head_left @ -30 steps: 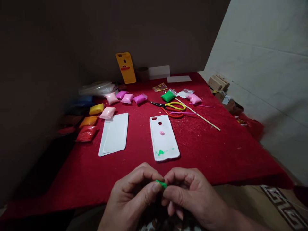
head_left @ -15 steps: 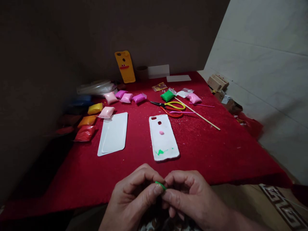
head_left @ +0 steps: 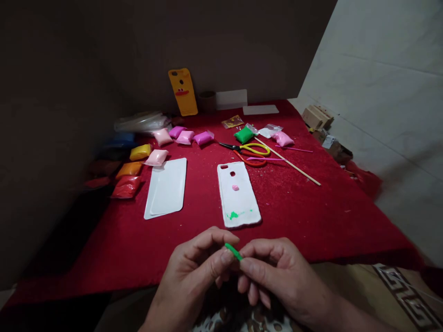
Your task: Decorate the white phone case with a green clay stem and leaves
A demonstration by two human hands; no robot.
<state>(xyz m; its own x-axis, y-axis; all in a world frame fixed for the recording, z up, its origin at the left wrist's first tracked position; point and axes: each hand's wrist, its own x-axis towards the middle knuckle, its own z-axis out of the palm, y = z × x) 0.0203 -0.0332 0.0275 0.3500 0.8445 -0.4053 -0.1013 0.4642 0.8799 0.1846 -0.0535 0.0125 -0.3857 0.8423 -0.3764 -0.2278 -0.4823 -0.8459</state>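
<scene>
A thin strip of green clay (head_left: 233,251) is between my two hands, just off the near edge of the table. My right hand (head_left: 282,269) pinches its lower right end between thumb and forefinger. The thumb of my left hand (head_left: 197,269) presses on the other part, with the forefinger curled just above it. Beyond my fingers, a white phone case (head_left: 240,200) lies flat, with a small pink lump (head_left: 235,187) near its middle and a green smear (head_left: 234,215) close to its near end.
White trays (head_left: 168,189) lie at left beside several bagged clay packets (head_left: 126,186). Scissors (head_left: 242,148), a wooden stick (head_left: 290,163) and a green packet (head_left: 244,134) lie behind the white case. A yellow phone case (head_left: 183,94) leans against the back wall.
The green clay strip now shows more of its length, as my left forefinger has lifted off it slightly. Both hands sit a little higher in view, and the camera has shifted slightly.
</scene>
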